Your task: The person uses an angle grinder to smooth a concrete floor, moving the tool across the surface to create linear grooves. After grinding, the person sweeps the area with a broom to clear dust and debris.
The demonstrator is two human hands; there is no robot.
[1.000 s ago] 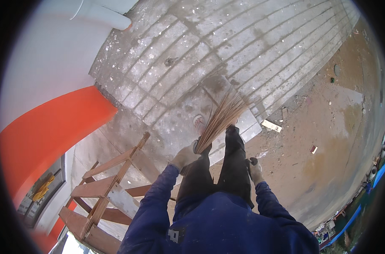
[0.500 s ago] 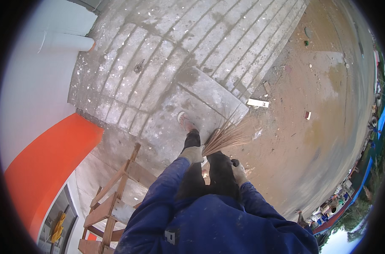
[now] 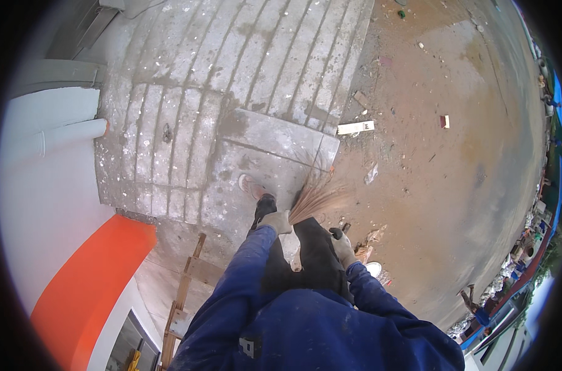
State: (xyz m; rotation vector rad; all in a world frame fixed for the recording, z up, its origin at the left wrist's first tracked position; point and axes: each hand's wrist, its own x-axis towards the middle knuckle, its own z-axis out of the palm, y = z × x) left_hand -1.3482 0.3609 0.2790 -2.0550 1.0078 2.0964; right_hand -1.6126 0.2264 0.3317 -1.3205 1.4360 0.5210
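Note:
A broom of thin brown twigs point(image 3: 321, 201) fans out forward and to the right from my left hand point(image 3: 274, 222). That hand, in a pale work glove, is closed around the bundle's near end. My right hand point(image 3: 344, 248), also gloved, is beside my right thigh, its fingers curled round a small black rounded end point(image 3: 336, 233); what this belongs to is hidden. Past the twigs lies a grey concrete slab point(image 3: 274, 139). My sandalled foot point(image 3: 252, 185) stands on the concrete, ahead of my left hand.
A grooved concrete ramp point(image 3: 256, 55) stretches ahead, spotted with white bits. To the right is wet brown dirt point(image 3: 429, 198) with a white strip point(image 3: 356, 127) and scraps. On the left stand a white wall point(image 3: 52, 167) with an orange band point(image 3: 98, 290) and a wooden frame point(image 3: 185, 284).
My view has turned, so the ramp and wall appear rotated, and the slab and white strip sit further left. My left hand still grips the broom, whose twigs now look blurred.

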